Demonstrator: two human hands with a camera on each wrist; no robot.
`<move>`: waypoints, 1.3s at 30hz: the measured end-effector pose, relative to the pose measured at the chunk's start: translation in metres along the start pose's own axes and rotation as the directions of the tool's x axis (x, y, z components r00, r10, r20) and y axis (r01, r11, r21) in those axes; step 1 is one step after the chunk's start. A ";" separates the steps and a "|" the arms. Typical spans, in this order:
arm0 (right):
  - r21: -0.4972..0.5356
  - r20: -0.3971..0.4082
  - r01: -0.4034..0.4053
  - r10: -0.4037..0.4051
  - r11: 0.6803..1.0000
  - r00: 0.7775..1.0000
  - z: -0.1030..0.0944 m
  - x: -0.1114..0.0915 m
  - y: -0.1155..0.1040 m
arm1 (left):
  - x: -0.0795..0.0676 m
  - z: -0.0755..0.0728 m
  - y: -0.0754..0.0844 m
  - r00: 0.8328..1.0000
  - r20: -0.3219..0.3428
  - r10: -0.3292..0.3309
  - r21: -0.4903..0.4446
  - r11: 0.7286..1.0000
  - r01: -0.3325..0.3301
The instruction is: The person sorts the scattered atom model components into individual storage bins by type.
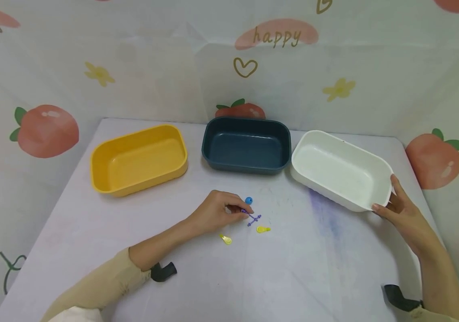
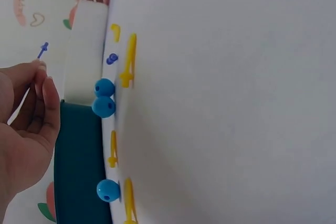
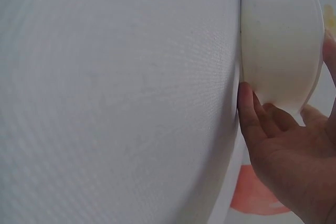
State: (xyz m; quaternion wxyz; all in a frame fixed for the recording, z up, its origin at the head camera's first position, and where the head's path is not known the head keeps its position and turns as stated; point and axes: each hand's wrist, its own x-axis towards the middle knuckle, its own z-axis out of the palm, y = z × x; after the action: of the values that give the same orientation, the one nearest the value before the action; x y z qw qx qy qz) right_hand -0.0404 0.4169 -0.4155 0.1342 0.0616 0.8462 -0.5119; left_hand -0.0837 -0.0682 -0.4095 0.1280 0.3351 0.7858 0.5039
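Fingertips (image 2: 41, 65) of your left hand (image 1: 217, 212) pinch a purple pronged piece (image 2: 43, 50) over the white tabletop (image 1: 294, 277), and your right hand (image 1: 408, 219) grips the white bin (image 1: 342, 172) at its end. Your left wrist view shows three blue beads (image 2: 108, 190) to the head view's one; only the right wrist view shows a fingertip (image 3: 245, 95) low against the bin's wall.

- The bare left hand (image 1: 214, 210) bends at the wrist, its thumb and fingertips pinching.
- The left forearm (image 1: 159, 245) slants forward and inward.
- The bare right hand (image 1: 408, 219) grips, thumb and index finger spread apart.
- The right forearm (image 1: 440, 277) reaches forward.
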 end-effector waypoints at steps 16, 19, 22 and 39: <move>-0.033 -0.003 -0.036 0.036 0.999 0.999 0.002 0.002 0.000 | 0.044 -0.013 0.018 0.994 -0.084 -0.067 -0.057 0.996 0.062; -0.034 -0.006 -0.037 0.037 0.999 0.999 0.002 0.002 -0.001 | 0.054 -0.016 0.021 0.993 -0.101 -0.058 -0.048 0.997 0.054; -0.038 -0.010 -0.039 0.039 0.999 0.999 0.002 0.002 -0.001 | 0.064 -0.018 0.023 0.992 -0.118 -0.037 -0.040 0.999 0.033; -0.030 -0.005 -0.030 0.030 0.999 1.000 0.001 0.001 -0.001 | 0.109 -0.018 0.029 0.986 -0.168 0.022 0.018 1.000 -0.019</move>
State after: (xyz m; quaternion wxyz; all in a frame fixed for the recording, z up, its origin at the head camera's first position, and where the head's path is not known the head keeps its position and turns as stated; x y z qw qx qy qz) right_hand -0.0415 0.4154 -0.4149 0.1411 0.0735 0.8531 -0.4969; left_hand -0.1629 -0.0021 -0.3610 0.0534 0.3005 0.7943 0.5254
